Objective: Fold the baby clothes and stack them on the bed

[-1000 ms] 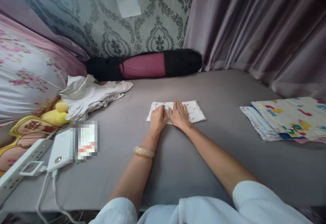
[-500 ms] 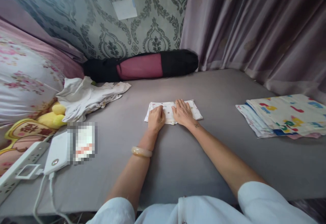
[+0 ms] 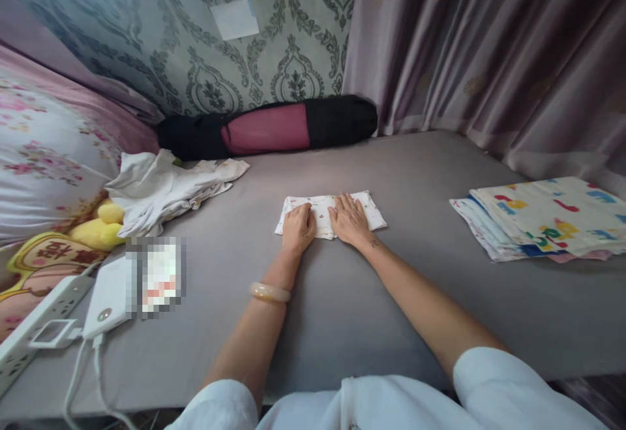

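Note:
A small white cloth with a fine coloured print point(image 3: 323, 216) lies folded into a flat rectangle on the grey bed surface. On its left part rests my left hand point(image 3: 299, 228), fingers together and slightly bent, palm side down. My right hand point(image 3: 351, 220) lies flat on the right part with its fingers stretched forward. Both hands press on the cloth from above, and neither grips it. A pale bangle point(image 3: 270, 292) circles my left wrist.
To the right is a stack of folded cloths point(image 3: 552, 215). Crumpled white clothing point(image 3: 161, 188) lies at the left, near a yellow plush toy point(image 3: 98, 229). A power strip point(image 3: 42, 325) and a white power bank point(image 3: 110, 296) with cables sit front left. A long black-and-pink bag point(image 3: 267, 128) lies along the wall.
Both hands stay on the folded cloth with hardly any movement. The whole view has shifted very slightly.

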The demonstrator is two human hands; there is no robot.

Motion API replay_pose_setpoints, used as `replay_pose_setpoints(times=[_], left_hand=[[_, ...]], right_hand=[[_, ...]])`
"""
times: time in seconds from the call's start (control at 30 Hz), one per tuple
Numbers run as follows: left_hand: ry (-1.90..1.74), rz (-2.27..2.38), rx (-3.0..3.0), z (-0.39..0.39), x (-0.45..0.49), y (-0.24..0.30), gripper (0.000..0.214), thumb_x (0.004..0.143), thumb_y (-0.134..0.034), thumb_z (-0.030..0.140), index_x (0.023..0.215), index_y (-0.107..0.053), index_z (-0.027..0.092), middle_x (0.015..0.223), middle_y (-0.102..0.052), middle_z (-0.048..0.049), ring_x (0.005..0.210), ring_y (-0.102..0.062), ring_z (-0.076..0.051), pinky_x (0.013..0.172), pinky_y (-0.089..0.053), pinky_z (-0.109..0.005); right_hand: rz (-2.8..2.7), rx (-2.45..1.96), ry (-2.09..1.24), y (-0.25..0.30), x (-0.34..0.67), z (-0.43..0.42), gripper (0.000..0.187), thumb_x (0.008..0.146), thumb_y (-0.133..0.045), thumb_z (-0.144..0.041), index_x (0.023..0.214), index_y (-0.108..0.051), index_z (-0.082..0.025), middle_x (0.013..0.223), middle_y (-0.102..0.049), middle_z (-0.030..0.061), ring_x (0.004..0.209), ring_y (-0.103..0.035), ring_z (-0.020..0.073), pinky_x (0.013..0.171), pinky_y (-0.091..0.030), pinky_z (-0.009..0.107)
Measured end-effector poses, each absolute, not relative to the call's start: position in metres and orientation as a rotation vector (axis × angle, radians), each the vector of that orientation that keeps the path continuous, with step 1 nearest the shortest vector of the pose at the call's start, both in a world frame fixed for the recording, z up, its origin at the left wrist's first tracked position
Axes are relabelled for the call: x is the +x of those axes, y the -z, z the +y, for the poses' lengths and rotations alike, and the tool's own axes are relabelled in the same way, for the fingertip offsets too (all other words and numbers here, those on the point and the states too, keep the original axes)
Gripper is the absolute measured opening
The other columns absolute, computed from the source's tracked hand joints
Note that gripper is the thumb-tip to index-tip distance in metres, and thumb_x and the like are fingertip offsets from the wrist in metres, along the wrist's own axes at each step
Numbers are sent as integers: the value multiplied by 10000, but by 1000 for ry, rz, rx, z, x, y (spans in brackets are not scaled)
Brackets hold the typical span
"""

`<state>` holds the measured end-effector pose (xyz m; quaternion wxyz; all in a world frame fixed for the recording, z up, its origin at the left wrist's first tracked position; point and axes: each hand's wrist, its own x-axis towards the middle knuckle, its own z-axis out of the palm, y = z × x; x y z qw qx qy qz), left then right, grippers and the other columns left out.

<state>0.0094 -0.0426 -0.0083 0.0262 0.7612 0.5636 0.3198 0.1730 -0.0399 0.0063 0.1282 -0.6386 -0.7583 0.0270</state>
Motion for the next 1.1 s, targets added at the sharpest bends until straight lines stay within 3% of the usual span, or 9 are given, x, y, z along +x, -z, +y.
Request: replay_pose_setpoints(times=[0.67, 1.1], left_hand=[[-935, 1744, 2385, -43, 10, 10, 187, 927, -486, 221, 1102, -547, 197, 1106, -666, -119, 1072, -612, -251, 932, -468, -412], [-945, 1704, 2362, -44, 11, 6, 140, 931, -464, 213, 956, -601, 201, 1067, -673, -107, 1006, -615, -234, 913, -469, -392]], right_hand=[[-2175, -1921, -14, -3, 198, -38, 603, 1004, -221, -380, 1453, -395, -17, 1529, -369, 170, 1433, -277, 285, 1175, -155, 460], [-2014, -1967, 90, -1, 204, -44, 604, 1005, -202, -368, 1441, -395, 2, 1530, -357, 189, 1435, -266, 290, 1168, -140, 492]])
